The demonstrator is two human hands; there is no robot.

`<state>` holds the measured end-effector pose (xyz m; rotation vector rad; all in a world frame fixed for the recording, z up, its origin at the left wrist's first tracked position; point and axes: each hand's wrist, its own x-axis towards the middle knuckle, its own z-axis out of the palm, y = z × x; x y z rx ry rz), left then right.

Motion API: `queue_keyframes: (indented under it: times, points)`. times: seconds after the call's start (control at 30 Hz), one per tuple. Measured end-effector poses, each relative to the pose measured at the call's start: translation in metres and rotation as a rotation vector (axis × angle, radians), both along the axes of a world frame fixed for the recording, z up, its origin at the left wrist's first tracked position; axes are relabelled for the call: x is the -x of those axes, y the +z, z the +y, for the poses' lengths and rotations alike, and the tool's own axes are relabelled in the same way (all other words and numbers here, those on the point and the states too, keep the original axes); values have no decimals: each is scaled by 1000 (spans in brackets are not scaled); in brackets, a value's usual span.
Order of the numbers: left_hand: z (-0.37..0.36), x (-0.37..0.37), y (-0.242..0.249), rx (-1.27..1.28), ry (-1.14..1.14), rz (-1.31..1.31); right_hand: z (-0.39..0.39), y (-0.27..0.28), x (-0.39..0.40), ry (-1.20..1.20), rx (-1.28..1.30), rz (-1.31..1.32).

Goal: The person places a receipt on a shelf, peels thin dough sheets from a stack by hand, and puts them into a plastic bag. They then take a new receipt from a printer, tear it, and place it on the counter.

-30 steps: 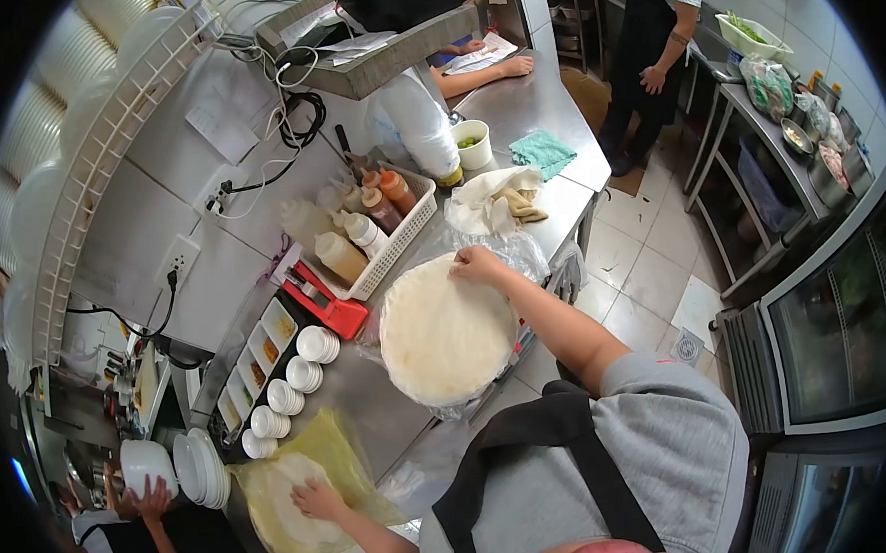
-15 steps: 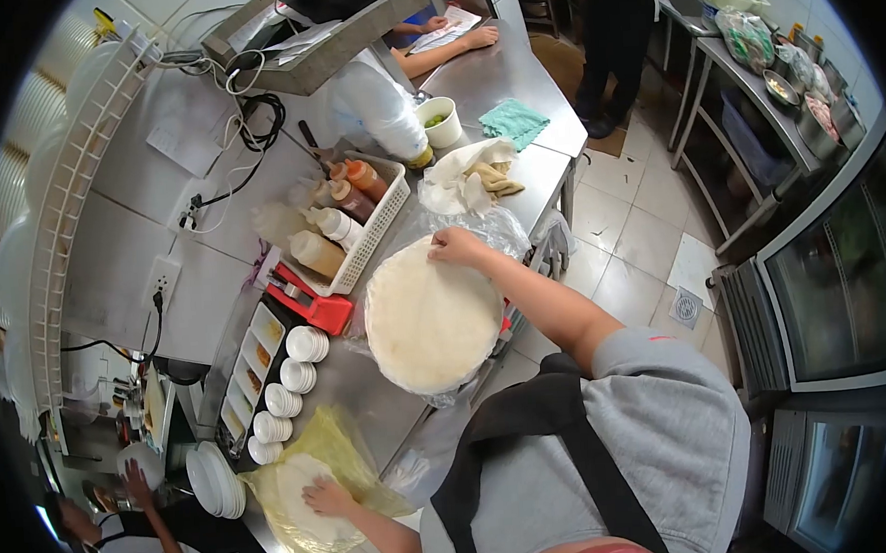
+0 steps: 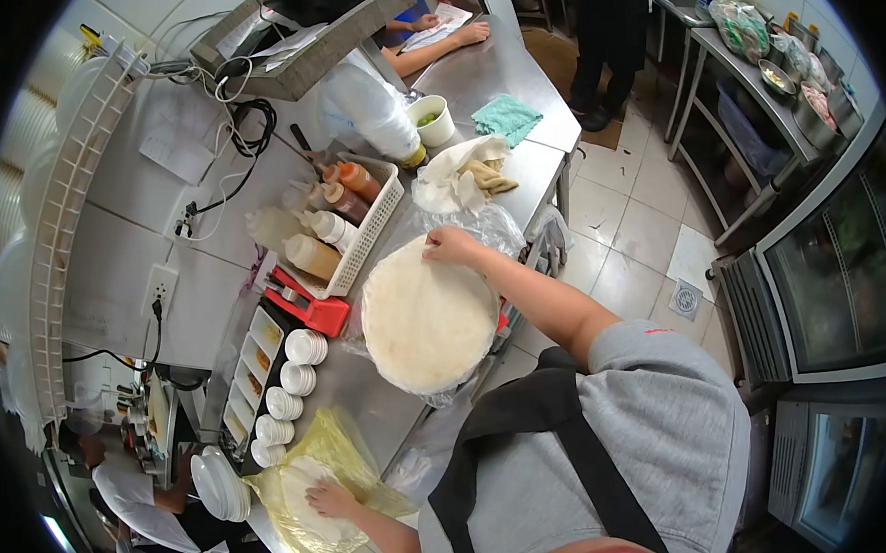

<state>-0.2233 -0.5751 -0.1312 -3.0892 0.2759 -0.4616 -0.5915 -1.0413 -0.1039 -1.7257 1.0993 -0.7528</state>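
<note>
A stack of pale, flat dough rounds [image 3: 430, 312] lies on clear plastic on the steel counter. At its upper edge, my right hand [image 3: 452, 248] has its fingers curled and pinched on the rim of the top round. Lower left, my left hand [image 3: 330, 498] rests flat, fingers spread, on another pale round [image 3: 299, 484] in an open yellow plastic bag [image 3: 347, 447].
Stacked white cups [image 3: 296, 377], a tray of fillings [image 3: 253, 377], a red tool [image 3: 320, 315] and a basket of sauce bottles [image 3: 375, 225] line the counter. Beyond are a cloth [image 3: 508, 120] and a person's forearm [image 3: 441, 51]. Plates [image 3: 218, 484] stand lower left, near other people.
Both my hands keep nearly the same places while the view shifts slightly. At lower left, a co-worker's raised hand is no longer seen and the people there have changed position.
</note>
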Motion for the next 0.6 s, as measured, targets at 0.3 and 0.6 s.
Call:
queue_keyframes:
  times: [0.3,0.6]
  points:
    - [-3,6,7,25,10,53,1,-1,1,-10,17,13]
    - [1,3,4,45,-12,30,6,-7,-3,-38,82,-18]
